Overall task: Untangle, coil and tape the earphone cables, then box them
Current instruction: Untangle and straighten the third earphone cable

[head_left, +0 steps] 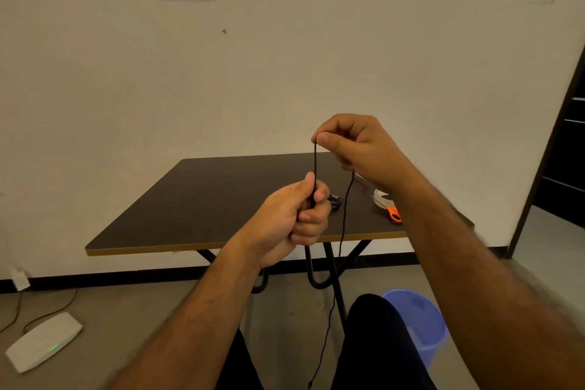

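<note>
Grip: right hand [354,146] pinching thin black earphone cable [345,215] high; left hand [291,215] fisted round it below.
Cable: hanging above dark square table [190,199], tail dropping floorward.
Right: orange-handled scissors [391,210].

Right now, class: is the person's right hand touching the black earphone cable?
Touching. The head view shows the right hand pinching the top of the black earphone cable between thumb and fingers, while the left hand grips it lower down.

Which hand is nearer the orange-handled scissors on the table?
Right. The right hand is raised above and just left of the scissors; the left hand sits further left, level with them.
</note>
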Motion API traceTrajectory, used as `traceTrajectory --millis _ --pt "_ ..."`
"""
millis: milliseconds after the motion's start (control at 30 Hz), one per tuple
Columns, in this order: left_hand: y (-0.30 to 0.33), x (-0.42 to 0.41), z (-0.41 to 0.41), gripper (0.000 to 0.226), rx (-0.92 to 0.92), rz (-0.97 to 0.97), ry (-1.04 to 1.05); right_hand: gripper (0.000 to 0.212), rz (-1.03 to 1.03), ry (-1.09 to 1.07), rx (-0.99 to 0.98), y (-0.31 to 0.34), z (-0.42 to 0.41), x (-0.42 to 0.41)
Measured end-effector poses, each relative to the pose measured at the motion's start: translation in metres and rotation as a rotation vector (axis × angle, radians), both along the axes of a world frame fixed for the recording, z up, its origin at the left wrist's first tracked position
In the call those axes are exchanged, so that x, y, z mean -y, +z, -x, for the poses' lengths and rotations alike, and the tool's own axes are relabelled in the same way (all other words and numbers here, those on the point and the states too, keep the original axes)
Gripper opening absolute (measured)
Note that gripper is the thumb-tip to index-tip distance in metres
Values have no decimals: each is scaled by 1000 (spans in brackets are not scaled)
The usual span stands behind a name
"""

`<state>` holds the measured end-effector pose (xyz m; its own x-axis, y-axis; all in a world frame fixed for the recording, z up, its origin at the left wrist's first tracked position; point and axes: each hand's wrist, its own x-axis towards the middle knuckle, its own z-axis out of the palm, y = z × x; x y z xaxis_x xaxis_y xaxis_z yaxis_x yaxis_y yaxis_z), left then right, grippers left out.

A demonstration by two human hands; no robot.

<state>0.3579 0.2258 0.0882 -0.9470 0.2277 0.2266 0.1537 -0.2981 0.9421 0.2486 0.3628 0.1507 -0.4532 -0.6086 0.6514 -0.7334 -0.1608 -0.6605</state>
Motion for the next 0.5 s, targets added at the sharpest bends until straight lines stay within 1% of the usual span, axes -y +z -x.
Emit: traceTrajectory --millis 100,267,400,500 --pt "7 -1 -1 35 -5 -75 -66 14 54 52 96 1 6 8" --pt "18 -2 -6 34 -57 -42 -48 14 73 26 163 -10 8 18" --pt "31 -2 -4 30 -122 -10 83 18 44 9 205 -34 9 23" --pt "39 1 0 31 -171 -22 160 22 -41 35 239 -53 1 25"
